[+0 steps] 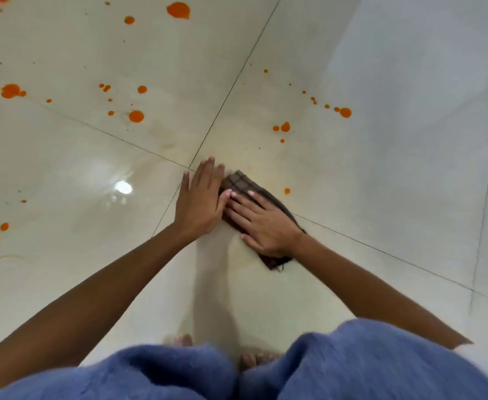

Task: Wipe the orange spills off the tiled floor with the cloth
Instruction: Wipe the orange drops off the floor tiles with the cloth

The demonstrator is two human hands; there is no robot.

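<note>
So both are bare and stretched forward and down, left arm (92, 290) and right arm (367, 278). The left hand (201, 197) is flat, fingers straight and close together. The right hand (263, 223) is flat too, fingers spread, tips right against the left's thumb side.

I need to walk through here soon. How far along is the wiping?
Early, it seems. Done: the tiled floor on the near side of the cloth shows no orange, only a faint yellowish film. In hand: the right hand presses flat on the cloth, the left hand at its end. Left: a small drop just beyond it and many orange spills further out on both sides.
</note>
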